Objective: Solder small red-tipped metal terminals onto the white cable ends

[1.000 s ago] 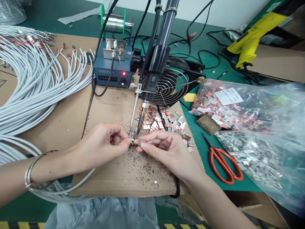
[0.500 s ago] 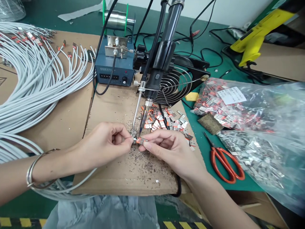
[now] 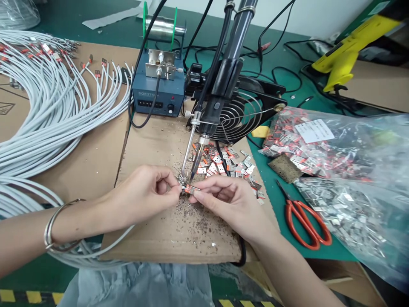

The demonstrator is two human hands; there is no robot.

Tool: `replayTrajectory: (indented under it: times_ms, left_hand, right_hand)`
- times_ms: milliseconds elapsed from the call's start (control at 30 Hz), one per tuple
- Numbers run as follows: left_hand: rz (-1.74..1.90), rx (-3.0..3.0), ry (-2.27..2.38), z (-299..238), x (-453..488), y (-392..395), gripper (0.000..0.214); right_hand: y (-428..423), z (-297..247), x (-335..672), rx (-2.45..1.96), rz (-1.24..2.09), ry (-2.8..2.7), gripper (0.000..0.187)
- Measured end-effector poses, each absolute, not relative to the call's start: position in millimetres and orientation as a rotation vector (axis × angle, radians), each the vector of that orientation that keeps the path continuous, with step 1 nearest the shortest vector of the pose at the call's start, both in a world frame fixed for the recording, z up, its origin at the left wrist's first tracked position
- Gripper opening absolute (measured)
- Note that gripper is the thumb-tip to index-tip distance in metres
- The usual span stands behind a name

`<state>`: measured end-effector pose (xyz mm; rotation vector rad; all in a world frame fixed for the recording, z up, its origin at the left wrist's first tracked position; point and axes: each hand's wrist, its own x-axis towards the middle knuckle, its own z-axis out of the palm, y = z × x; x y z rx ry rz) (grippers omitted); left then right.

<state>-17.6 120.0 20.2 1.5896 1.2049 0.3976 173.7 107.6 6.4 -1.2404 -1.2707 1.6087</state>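
Observation:
My right hand (image 3: 228, 202) pinches a small USB connector (image 3: 189, 189) with an orange-red insert between thumb and fingertips. Facing it, my left hand (image 3: 153, 189) is closed at the fingertips on the end of a white cable (image 3: 123, 238), which trails down under my wrist; most of that end is hidden. Both pieces meet just below the tip of a soldering iron (image 3: 197, 157) clamped on a stand. A thin metal solder feed tube (image 3: 189, 147) comes down beside the tip. Whether the tip touches the connector I cannot tell.
Loose USB connectors (image 3: 220, 164) lie behind my right hand, before a fan (image 3: 238, 117). A blue solder feeder (image 3: 156, 96) carries a solder spool (image 3: 159, 27). White cables (image 3: 47, 136) fill the left. Red-handled scissors (image 3: 308, 224) and plastic bags of parts (image 3: 338, 213) lie right.
The whole scene sits slightly further right and lower in view. Both hands keep their grip, and the iron's tip remains just above the connector.

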Motion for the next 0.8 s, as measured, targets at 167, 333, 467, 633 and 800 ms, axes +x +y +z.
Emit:
replayTrajectory:
  times_ms: [167,333,467,633,800]
  left_hand:
    - [0.319,1.558,1.227,26.7,-16.2,121.9,0.015]
    - [0.383,1.529,1.227,24.6,-16.4,122.2,0.017]
    - [0.389,1.537,1.22,24.3,-16.8,121.5,0.016]
    - [0.422,1.551,1.202,20.9,-17.2,119.0,0.017]
    - [0.4,1.543,1.198,24.4,-15.3,120.2,0.015]
  right_hand:
    - [108.0,7.3,173.3,-1.232,1.641,-1.248,0.008]
    - [108.0,7.2,171.1,-1.234,1.642,-1.222,0.009]
    - [107.4,6.0,171.5,-1.209,1.645,-1.241,0.008]
    - [107.0,5.9,174.6,-1.191,1.642,-1.254,0.009]
    - [106.8,7.3,174.6,-1.215,1.626,-1.255,0.008]
